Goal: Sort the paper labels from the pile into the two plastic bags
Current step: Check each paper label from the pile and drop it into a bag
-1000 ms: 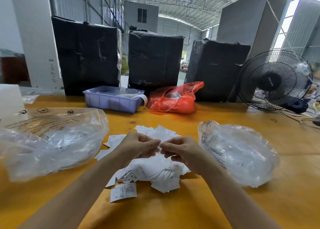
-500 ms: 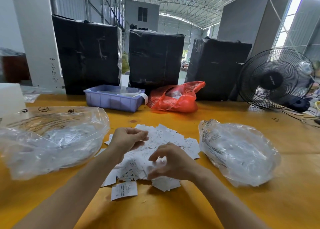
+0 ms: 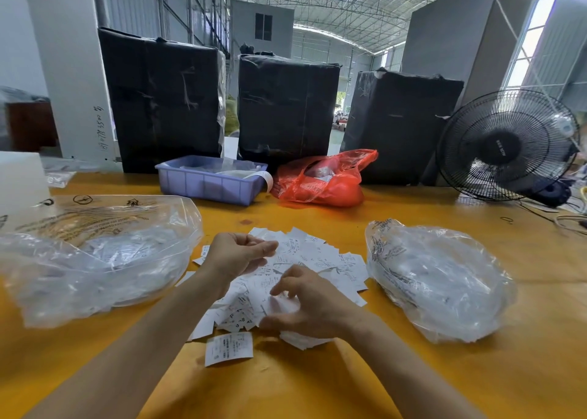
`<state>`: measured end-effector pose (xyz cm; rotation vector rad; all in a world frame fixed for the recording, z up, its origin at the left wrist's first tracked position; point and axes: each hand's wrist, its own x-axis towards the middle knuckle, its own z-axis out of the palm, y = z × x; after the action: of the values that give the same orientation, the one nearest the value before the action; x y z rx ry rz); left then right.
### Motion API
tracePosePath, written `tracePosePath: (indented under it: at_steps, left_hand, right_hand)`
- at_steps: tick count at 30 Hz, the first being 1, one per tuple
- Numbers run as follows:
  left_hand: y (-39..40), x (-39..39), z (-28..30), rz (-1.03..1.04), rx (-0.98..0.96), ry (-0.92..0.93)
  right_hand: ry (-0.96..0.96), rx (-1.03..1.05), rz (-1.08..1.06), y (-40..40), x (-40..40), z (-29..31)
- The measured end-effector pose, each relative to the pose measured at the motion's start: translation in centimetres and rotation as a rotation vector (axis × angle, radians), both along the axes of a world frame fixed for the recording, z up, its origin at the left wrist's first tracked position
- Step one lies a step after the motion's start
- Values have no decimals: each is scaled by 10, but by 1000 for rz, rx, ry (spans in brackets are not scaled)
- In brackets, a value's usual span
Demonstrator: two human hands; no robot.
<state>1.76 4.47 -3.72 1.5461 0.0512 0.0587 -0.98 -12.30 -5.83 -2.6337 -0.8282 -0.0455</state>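
Over the pile of white paper labels [image 3: 305, 260], between two clear plastic bags [image 3: 95, 253] with bare yellow table [image 3: 317, 387] in front, the left hand [image 3: 236, 256] pinches something I cannot tell, and the right hand [image 3: 313, 304] spreads loosely curled fingers on the labels, holding none.

I read handwritten digits, roughly "18077835", running up the white pillar [image 3: 103, 132]; print on the labels [image 3: 317, 256] is too small.

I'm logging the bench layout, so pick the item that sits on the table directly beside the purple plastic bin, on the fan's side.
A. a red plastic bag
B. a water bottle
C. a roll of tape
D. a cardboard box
A: the red plastic bag lies on the yellow table just to the side of the purple bin, between it and the black fan.
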Motion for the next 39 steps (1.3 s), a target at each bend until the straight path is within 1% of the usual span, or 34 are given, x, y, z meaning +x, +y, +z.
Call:
tracePosePath:
  at_steps: [2, 3, 6, 8, 9, 11, 13, 15, 17, 19, 24, 30, 33, 39]
  left_hand:
    - [0, 0, -1, -6, 7, -1]
    - [0, 0, -1, -9, 8, -2]
    - [0, 0, -1, -12, 12, -3]
    - [0, -1, -1, -15, 12, -3]
    - [0, -1, -1, -18, 10, -3]
    - [0, -1, -1, -22, 3, 1]
    - [-1, -2, 0, -24, -3, 8]
    - [-2, -2, 0, -27, -6, 15]
    - [-3, -3, 1, -32, 1, 19]
    - [-4, -4, 1, -42, 11, 19]
    - [-8, -7, 0, -79, 32, 14]
    - [-19, -14, 0, -125, 44, 29]
    - [-23, -16, 1, -145, 35, 39]
    - [-22, -18, 3, -162, 7, 76]
  right_hand:
    - [-54, -83, -29, 2, 0, -4]
    - [-80, -90, -21, 4, -1, -4]
    - [-124, -41, 31, 5, -3, 3]
    - [-102, 41, 10, 1, 0, 7]
    - [-77, 119, -34, -2, 2, 9]
    - [4, 357, -157, -10, 6, 12]
    - [168, 653, -237, -20, 11, 16]
    - [372, 885, -235, -27, 13, 20]
    - [501, 1025, -205, -31, 13, 22]
    - [558, 1097, -202, -33, 14, 22]
    - [527, 1099, -211, -34, 15, 22]
    - [320, 1118, -220, -34, 18, 22]
    - [301, 1148, -202, -33, 18, 23]
    - [136, 1016, -123, -35, 16, 23]
